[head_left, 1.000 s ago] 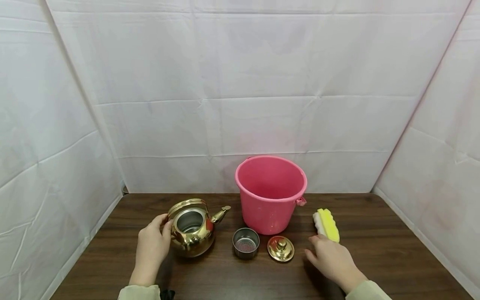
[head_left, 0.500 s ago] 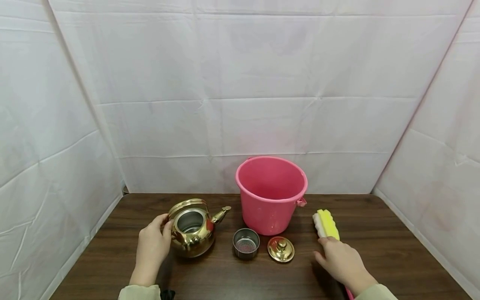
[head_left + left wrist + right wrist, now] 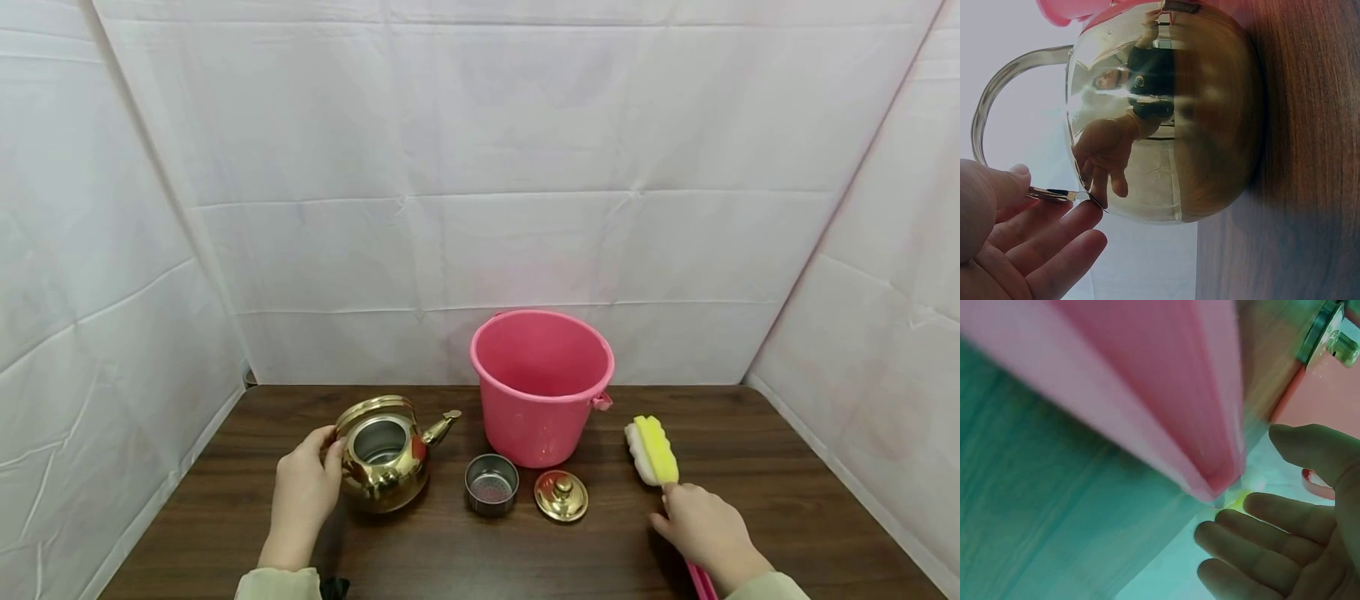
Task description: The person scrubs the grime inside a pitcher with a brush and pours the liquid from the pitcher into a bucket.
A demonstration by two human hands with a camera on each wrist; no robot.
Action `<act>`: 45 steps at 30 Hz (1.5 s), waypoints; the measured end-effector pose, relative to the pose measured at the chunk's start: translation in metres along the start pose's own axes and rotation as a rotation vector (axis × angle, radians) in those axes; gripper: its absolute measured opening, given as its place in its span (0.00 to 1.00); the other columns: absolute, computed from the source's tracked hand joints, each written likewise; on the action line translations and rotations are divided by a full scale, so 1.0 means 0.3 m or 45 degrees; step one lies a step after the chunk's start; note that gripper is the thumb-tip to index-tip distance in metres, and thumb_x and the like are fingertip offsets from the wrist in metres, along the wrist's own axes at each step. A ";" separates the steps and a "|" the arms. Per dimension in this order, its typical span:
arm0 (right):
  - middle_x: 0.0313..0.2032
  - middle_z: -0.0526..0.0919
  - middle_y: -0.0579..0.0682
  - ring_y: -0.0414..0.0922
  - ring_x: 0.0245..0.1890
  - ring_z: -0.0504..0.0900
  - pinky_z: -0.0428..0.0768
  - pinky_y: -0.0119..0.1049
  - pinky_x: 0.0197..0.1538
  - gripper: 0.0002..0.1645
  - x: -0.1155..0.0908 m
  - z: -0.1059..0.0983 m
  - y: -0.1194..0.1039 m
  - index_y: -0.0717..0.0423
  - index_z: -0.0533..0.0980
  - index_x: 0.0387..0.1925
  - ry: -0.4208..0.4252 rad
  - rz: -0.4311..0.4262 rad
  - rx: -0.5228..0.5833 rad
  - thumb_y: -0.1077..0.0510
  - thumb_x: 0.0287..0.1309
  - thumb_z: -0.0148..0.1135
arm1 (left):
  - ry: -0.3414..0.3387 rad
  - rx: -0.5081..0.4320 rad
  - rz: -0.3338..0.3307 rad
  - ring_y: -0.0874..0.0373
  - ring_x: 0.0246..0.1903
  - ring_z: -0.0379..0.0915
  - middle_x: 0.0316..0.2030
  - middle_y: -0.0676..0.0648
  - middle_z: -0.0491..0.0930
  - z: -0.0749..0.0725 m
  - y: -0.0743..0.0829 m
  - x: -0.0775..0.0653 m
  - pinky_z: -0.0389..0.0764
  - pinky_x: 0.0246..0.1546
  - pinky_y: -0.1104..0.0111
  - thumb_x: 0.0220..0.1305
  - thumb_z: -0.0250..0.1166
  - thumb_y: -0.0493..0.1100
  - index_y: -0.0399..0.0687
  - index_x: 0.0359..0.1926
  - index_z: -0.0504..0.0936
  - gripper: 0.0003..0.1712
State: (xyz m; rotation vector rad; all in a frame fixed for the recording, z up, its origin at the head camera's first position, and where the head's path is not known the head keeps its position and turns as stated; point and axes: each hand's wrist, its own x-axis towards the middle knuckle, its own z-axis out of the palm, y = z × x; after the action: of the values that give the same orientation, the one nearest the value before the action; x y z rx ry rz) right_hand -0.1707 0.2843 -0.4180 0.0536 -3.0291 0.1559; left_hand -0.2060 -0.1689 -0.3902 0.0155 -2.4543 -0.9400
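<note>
A shiny gold teapot point(image 3: 386, 492) stands lidless on the left, its spout pointing right. My left hand point(image 3: 307, 487) pinches its arched handle between thumb and fingers, as the left wrist view shows. On the right lies a sponge brush with a yellow-and-white head point(image 3: 651, 450) and a pink handle point(image 3: 1147, 381). My right hand point(image 3: 708, 529) is over the handle near the head. In the right wrist view its fingers point(image 3: 1260, 550) are spread beside the handle's narrow end, thumb held apart. A metal strainer cup point(image 3: 491, 485) and a gold lid point(image 3: 561, 497) sit between my hands.
A pink bucket point(image 3: 536, 425) stands behind the strainer cup and lid, its handle lug facing right. White sheeting point(image 3: 480, 167) encloses the dark wooden table point(image 3: 450, 562) at the back and both sides.
My right hand has slid right and toward me, showing more of the brush's head and part of its pink handle. The brush head, left hand and teapot stay in place.
</note>
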 end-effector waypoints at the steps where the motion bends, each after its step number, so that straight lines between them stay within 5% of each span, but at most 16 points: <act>1: 0.18 0.71 0.47 0.42 0.18 0.70 0.70 0.40 0.19 0.16 -0.001 -0.001 0.003 0.53 0.69 0.20 -0.019 0.010 0.005 0.52 0.48 0.69 | 0.000 -0.001 0.001 0.42 0.36 0.81 0.41 0.32 0.82 0.000 0.000 0.000 0.80 0.33 0.53 0.66 0.58 0.37 0.32 0.49 0.78 0.14; 16: 0.17 0.71 0.46 0.42 0.17 0.70 0.68 0.35 0.18 0.13 0.003 -0.011 0.016 0.57 0.72 0.23 -0.294 0.187 0.116 0.57 0.49 0.69 | 0.020 -0.001 0.024 0.41 0.36 0.81 0.40 0.31 0.82 0.002 -0.002 0.000 0.81 0.33 0.53 0.66 0.58 0.37 0.31 0.49 0.78 0.14; 32: 0.16 0.69 0.47 0.43 0.17 0.69 0.67 0.37 0.17 0.15 -0.011 0.012 0.021 0.56 0.69 0.20 -0.234 0.220 0.160 0.55 0.50 0.66 | 0.014 -0.002 0.005 0.41 0.37 0.81 0.41 0.32 0.82 0.002 0.000 -0.001 0.80 0.34 0.53 0.66 0.58 0.38 0.31 0.49 0.78 0.15; 45: 0.20 0.70 0.50 0.43 0.19 0.70 0.69 0.36 0.19 0.16 -0.007 0.030 0.032 0.64 0.69 0.29 -0.204 0.205 0.259 0.58 0.51 0.67 | -0.006 0.000 -0.019 0.43 0.36 0.81 0.40 0.33 0.83 0.009 -0.008 0.004 0.81 0.32 0.55 0.67 0.57 0.39 0.32 0.49 0.78 0.15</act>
State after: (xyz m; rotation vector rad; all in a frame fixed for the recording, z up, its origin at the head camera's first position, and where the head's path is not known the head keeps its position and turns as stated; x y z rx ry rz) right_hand -0.1699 0.2931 -0.4282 -0.1693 -3.1630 0.4961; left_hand -0.2088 -0.1692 -0.3929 0.0321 -2.4621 -0.9472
